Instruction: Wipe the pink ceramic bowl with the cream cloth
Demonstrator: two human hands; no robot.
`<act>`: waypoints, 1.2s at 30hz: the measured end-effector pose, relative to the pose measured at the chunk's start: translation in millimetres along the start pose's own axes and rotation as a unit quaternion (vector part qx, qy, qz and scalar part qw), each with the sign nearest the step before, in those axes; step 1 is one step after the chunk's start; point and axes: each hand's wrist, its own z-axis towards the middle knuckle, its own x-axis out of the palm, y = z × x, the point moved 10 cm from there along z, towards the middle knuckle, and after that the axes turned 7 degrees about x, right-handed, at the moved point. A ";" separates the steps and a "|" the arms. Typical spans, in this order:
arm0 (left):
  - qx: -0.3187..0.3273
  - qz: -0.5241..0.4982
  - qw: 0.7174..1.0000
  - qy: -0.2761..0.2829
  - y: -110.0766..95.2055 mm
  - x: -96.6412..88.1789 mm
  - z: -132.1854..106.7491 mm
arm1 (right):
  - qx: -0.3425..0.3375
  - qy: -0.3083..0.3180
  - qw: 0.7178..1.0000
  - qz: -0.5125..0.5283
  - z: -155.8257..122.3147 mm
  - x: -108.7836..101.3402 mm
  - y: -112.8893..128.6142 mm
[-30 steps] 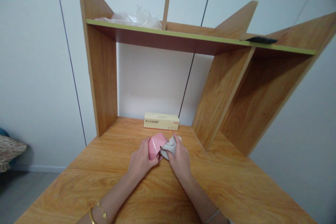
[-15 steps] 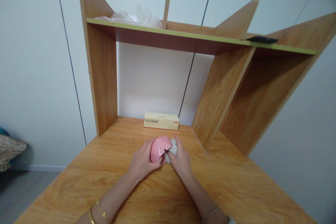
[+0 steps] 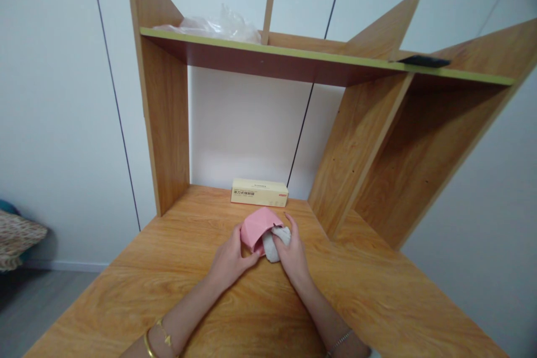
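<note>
A pink bowl-like vessel with faceted sides [image 3: 259, 225] is tilted above the desk, its opening turned toward me and to the right. My left hand [image 3: 232, 257] is closed on its left and lower edge, thumb along the underside. In my right hand [image 3: 292, 254] a crumpled white cloth [image 3: 273, 249] is pinched and pressed at the rim and mouth of the pink vessel. A small dark spot shows at the rim beside the cloth. The inside of the vessel is mostly hidden.
Behind my hands a pale yellow cling-film box [image 3: 259, 193] lies on the wooden desk [image 3: 168, 268]. Above it runs a shelf [image 3: 293, 56] bearing a clear plastic bag [image 3: 222, 27] and a flat black object [image 3: 424, 61]. Wooden uprights [image 3: 361, 151] stand at the right.
The pink vessel has turned, so its opening faces me more. My right hand and the cloth have shifted slightly right, and more of the cloth shows.
</note>
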 end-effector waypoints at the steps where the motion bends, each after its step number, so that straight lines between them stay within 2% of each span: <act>1: 0.000 0.010 1.000 0.000 -0.9 -1.4 0.3 | 0.005 -0.003 1.000 -0.006 -0.1 0.2 -0.3; 8: -0.008 0.065 0.998 0.002 -4.8 -6.5 1.5 | 0.049 -0.007 0.997 -0.065 -1.1 -1.4 2.0; 14: -0.028 0.120 0.992 0.004 -0.2 -7.1 1.5 | 0.069 -0.008 0.991 -0.112 -1.7 -3.1 0.3; 20: -0.004 0.130 0.991 -0.002 -9.6 -9.4 1.1 | 0.008 -0.018 0.979 -0.202 -1.9 -5.2 12.1; 24: -0.002 0.121 0.993 -0.002 -11.4 -10.6 1.1 | -0.040 -0.020 0.977 -0.209 -3.9 -4.8 22.7; 30: 0.039 0.101 0.994 0.014 -14.4 -6.9 2.8 | -0.019 0.013 0.983 -0.184 -2.3 2.0 9.7; 36: 0.046 0.098 0.994 0.016 -10.4 -4.3 3.6 | -0.017 0.027 0.978 -0.208 -0.7 7.1 3.9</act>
